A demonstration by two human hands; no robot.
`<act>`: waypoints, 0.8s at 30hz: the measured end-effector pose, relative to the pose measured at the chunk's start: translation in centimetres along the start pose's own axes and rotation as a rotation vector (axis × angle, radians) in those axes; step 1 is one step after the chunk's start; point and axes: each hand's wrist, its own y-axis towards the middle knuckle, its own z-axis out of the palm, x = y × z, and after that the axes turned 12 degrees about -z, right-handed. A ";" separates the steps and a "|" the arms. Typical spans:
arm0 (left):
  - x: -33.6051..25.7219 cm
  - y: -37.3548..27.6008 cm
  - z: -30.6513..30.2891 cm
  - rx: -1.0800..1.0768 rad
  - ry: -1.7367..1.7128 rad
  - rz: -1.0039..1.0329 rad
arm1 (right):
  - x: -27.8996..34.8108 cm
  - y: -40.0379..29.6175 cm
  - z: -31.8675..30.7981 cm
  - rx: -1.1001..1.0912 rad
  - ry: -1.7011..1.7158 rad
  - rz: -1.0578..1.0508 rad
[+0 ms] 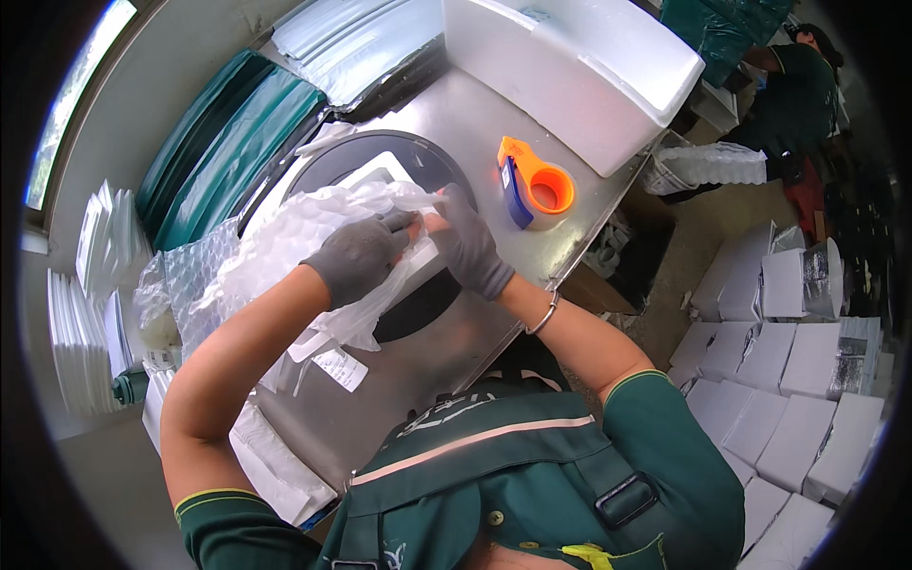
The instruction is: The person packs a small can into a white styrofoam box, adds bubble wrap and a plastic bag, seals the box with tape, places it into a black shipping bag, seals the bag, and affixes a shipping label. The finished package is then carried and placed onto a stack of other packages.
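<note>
Both my hands, in grey gloves with bare fingertips, are at translucent bubble wrap (285, 235) that lies bunched over a white foam piece or box (385, 169). My left hand (360, 253) presses on the wrap, its fingers pointing right. My right hand (467, 242) pinches the wrap's right end between thumb and fingers, close to the left fingertips. Under the bundle is a dark round turntable (420, 313) on a metal table (456, 363). To the right of the turntable stands an orange and blue tape dispenser (538, 187). What the wrap covers is mostly hidden.
A large white foam box (556, 85) stands at the table's back right. Green plastic mailing bags (228, 149) and white ones (356, 43) are stacked at the back left. A printed label (342, 369) lies near the front. White boxes (791, 427) are piled at right; another person (791, 100) works behind.
</note>
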 end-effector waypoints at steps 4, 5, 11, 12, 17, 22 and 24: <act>0.1 1.0 0.3 0.102 -0.006 -0.143 | -0.5 -0.3 0.3 0.014 -0.071 -0.055; -0.6 1.6 -0.4 0.186 0.025 -0.183 | -0.7 -0.4 0.3 0.011 -0.061 -0.055; -2.4 6.1 -1.2 0.448 0.125 -0.355 | -0.7 -0.2 -0.1 0.043 -0.003 -0.036; -0.9 6.2 0.6 0.386 -0.005 -0.360 | -0.5 -0.1 0.1 0.045 0.006 -0.035; -1.1 2.3 0.8 0.129 0.138 -0.214 | 0.2 0.5 -0.2 0.043 -0.076 -0.058; -3.7 -4.0 -3.7 -0.169 0.134 -0.051 | -0.5 0.0 0.2 0.010 -0.054 -0.093; -4.9 -5.2 -5.8 -0.523 0.273 0.119 | -0.7 -0.2 0.1 -0.003 -0.061 -0.121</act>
